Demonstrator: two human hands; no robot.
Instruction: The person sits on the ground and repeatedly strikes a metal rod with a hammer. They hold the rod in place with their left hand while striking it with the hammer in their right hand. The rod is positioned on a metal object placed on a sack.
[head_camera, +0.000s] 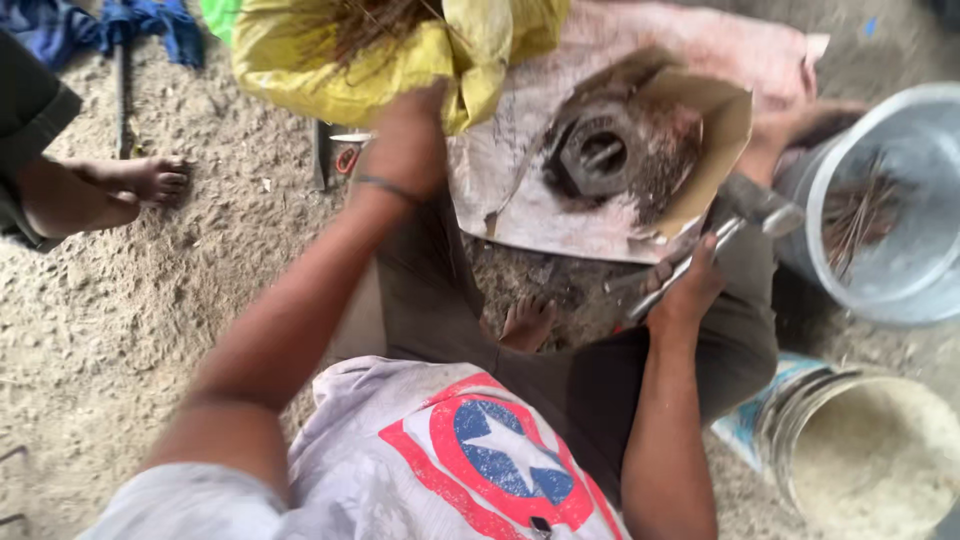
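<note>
My left hand (408, 135) reaches forward into the open mouth of a yellow sack (350, 70) that holds thin brown rods; its fingers are hidden inside. My right hand (688, 285) grips the metal handle of a hammer (745, 205), head up and to the right, near my knee. In front of me a large rusty nut-like metal block (598, 152) sits on a brown cardboard sheet (715, 130) laid over a dirty pale cloth (530, 190).
A grey bucket (900, 280) with rusty nails stands at the right. A white pail (870, 455) of sandy material is at the lower right. Another person's bare foot (140, 180) rests on the sandy ground at the left, near a blue cloth (120, 22).
</note>
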